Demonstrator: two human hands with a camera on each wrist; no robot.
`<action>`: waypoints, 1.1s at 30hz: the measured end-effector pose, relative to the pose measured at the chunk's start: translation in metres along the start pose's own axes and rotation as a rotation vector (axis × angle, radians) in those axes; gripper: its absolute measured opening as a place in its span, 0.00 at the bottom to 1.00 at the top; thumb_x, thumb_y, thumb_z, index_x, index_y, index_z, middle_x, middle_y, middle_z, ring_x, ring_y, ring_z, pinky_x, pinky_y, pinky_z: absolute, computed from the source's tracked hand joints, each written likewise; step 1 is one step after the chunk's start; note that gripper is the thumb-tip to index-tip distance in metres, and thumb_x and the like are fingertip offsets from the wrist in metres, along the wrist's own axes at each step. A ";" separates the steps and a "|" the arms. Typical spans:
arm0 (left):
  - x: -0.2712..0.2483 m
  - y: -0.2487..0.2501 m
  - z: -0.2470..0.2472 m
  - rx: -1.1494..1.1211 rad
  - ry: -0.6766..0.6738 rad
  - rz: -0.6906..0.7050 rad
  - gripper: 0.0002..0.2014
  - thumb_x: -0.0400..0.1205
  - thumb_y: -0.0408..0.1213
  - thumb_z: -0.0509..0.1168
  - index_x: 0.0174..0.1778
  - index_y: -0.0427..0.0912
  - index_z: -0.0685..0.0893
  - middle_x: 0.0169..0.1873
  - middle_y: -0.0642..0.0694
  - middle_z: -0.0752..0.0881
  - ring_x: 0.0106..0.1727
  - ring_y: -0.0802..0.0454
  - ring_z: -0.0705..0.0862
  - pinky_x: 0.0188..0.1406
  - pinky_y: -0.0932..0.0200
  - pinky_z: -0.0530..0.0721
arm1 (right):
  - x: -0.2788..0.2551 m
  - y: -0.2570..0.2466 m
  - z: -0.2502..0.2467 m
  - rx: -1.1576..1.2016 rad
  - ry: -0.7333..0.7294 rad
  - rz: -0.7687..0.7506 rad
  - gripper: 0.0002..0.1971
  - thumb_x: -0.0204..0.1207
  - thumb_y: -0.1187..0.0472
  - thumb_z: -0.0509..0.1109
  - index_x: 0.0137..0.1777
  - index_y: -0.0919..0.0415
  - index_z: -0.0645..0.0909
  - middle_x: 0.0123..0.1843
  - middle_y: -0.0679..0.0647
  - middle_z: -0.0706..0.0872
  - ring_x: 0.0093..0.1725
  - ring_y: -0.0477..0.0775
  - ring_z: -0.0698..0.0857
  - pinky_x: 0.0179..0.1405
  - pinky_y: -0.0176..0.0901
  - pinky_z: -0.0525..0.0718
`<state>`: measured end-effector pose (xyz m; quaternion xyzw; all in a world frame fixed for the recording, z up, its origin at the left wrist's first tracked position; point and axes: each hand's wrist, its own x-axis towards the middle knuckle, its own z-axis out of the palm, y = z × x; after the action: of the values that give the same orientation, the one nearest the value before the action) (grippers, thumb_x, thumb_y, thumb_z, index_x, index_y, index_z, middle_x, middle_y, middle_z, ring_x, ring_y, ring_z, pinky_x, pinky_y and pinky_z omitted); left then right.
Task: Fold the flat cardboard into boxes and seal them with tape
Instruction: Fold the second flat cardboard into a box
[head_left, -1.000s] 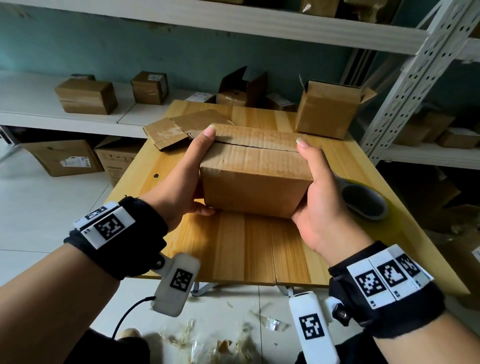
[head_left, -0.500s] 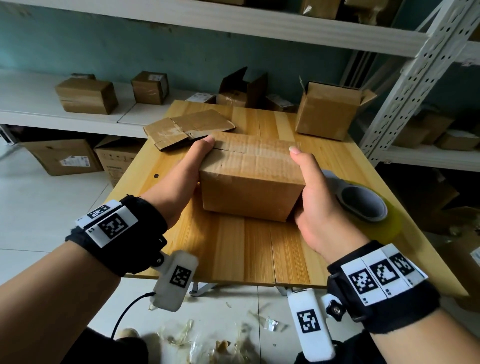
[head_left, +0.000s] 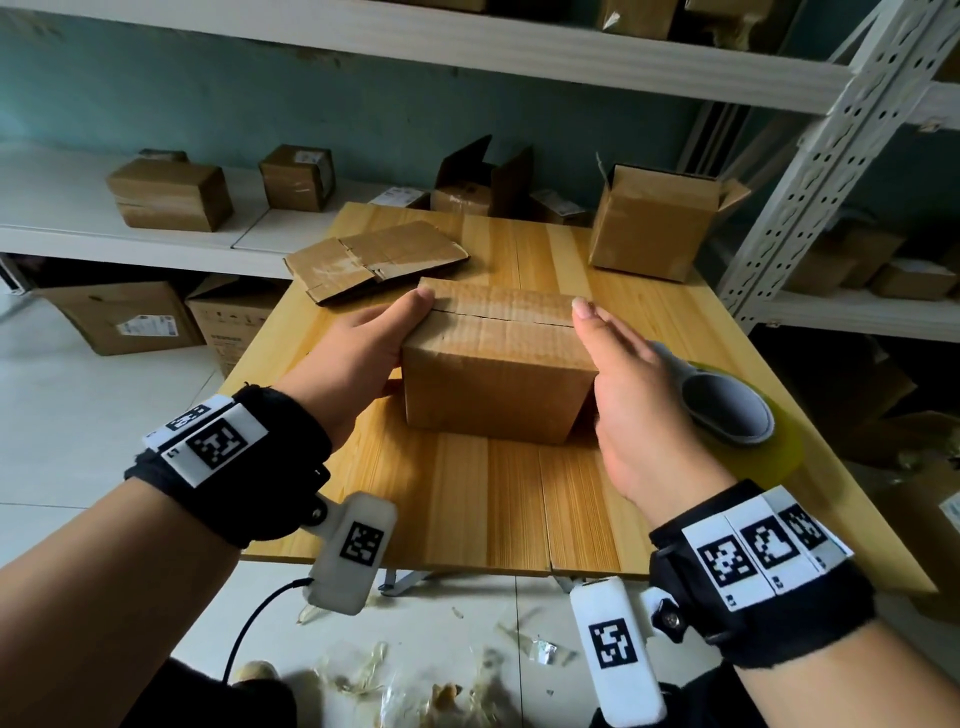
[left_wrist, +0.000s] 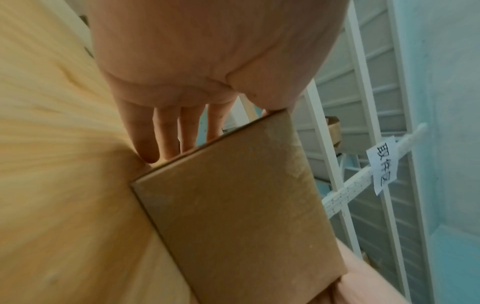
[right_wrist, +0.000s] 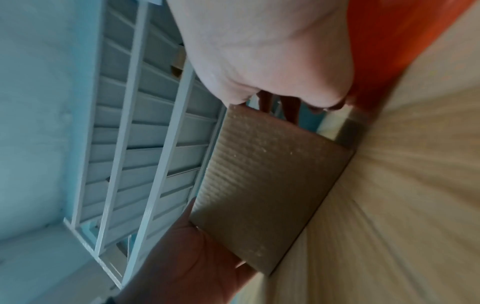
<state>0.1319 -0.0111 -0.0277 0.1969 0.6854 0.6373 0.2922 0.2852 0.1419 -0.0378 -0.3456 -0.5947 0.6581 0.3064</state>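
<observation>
A folded brown cardboard box (head_left: 493, 384) stands on the wooden table (head_left: 493, 509), its top flaps closed with the seam showing and no tape seen on it. My left hand (head_left: 374, 343) lies flat against the box's left end, fingers straight, index tip at the top edge. In the left wrist view the fingers (left_wrist: 166, 133) run along the box (left_wrist: 233, 216). My right hand (head_left: 618, 364) is flat against the right end with straight fingers; its palm (right_wrist: 259, 51) meets the box (right_wrist: 267, 195). A tape roll on a grey holder (head_left: 727, 410) lies just right of that hand.
A flat cardboard blank (head_left: 374, 257) lies at the table's back left. An open-flapped box (head_left: 654, 223) stands at the back right. A white metal rack upright (head_left: 810, 156) rises on the right. More boxes (head_left: 171, 195) sit on the left shelf. Tape scraps litter the floor.
The box was held up between both hands; now it stands on the table, a little farther from me. The fingers of my right hand have straightened along its end.
</observation>
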 end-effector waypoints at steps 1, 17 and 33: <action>0.001 0.001 0.000 -0.011 0.006 -0.010 0.18 0.87 0.59 0.66 0.62 0.50 0.89 0.53 0.49 0.94 0.57 0.50 0.92 0.55 0.51 0.89 | -0.002 -0.003 -0.001 -0.015 -0.028 -0.067 0.19 0.84 0.40 0.74 0.74 0.37 0.84 0.70 0.36 0.88 0.70 0.38 0.83 0.75 0.45 0.79; -0.017 0.017 0.016 0.500 0.082 0.590 0.19 0.74 0.49 0.83 0.60 0.55 0.93 0.56 0.63 0.90 0.58 0.68 0.88 0.59 0.68 0.87 | 0.007 -0.012 0.018 -0.097 -0.043 -0.133 0.11 0.90 0.46 0.68 0.60 0.36 0.92 0.64 0.32 0.90 0.70 0.41 0.84 0.78 0.51 0.81; 0.000 0.009 0.027 0.607 0.382 0.834 0.13 0.78 0.36 0.79 0.46 0.62 0.88 0.53 0.60 0.88 0.67 0.49 0.82 0.75 0.24 0.72 | -0.012 -0.012 -0.003 -0.128 -0.128 -0.246 0.22 0.89 0.51 0.71 0.81 0.40 0.79 0.84 0.47 0.79 0.81 0.44 0.77 0.57 0.27 0.76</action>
<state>0.1487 0.0103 -0.0192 0.4081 0.7430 0.4973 -0.1844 0.2946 0.1347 -0.0249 -0.2465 -0.6916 0.5970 0.3233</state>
